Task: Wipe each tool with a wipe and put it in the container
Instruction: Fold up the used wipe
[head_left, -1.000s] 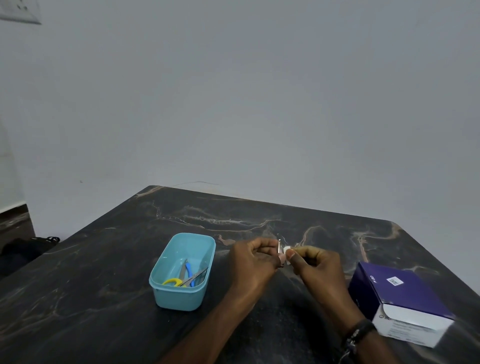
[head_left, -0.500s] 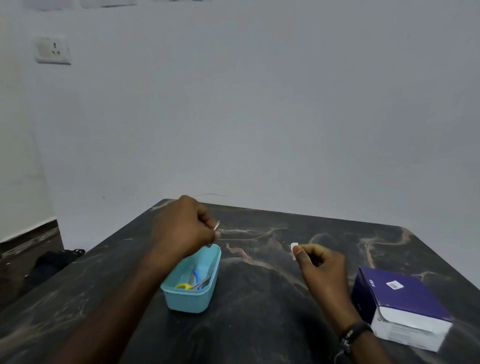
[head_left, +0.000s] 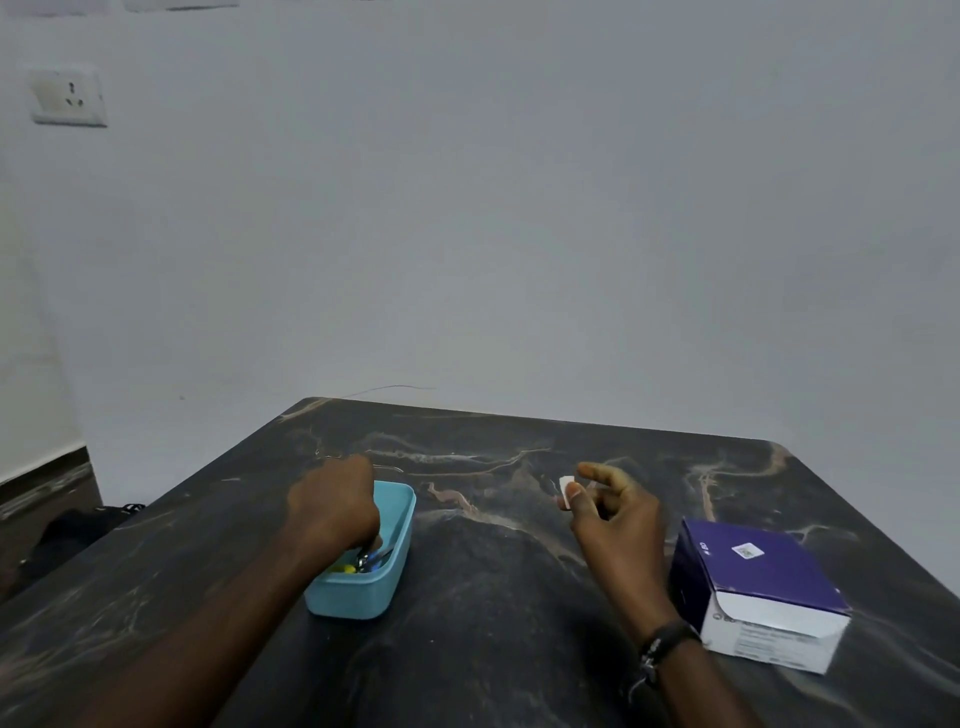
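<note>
The left hand reaches down into the light blue container, its fingers curled and dipped below the rim among the tools already lying there; whether they are pinching a tool or have just let one drop cannot be told, since the knuckles hide the fingertips. A yellow handle and some blue and metal parts show beside the wrist at the near end of the container, so most of the wiping looks done. The right hand hovers above the dark marbled table, well apart from the container, and pinches a small white wipe between thumb and forefinger — the other fingers fan loosely, probably to keep the wipe ready for another tool. A purple and white box sits on the table just beside the right wrist, likely the supply of wipes, placed within easy reach. A dark band circles the right wrist. A wall socket shows on the pale wall at upper left. No loose tool is visible on the table outside the container — the job may be near its end.
</note>
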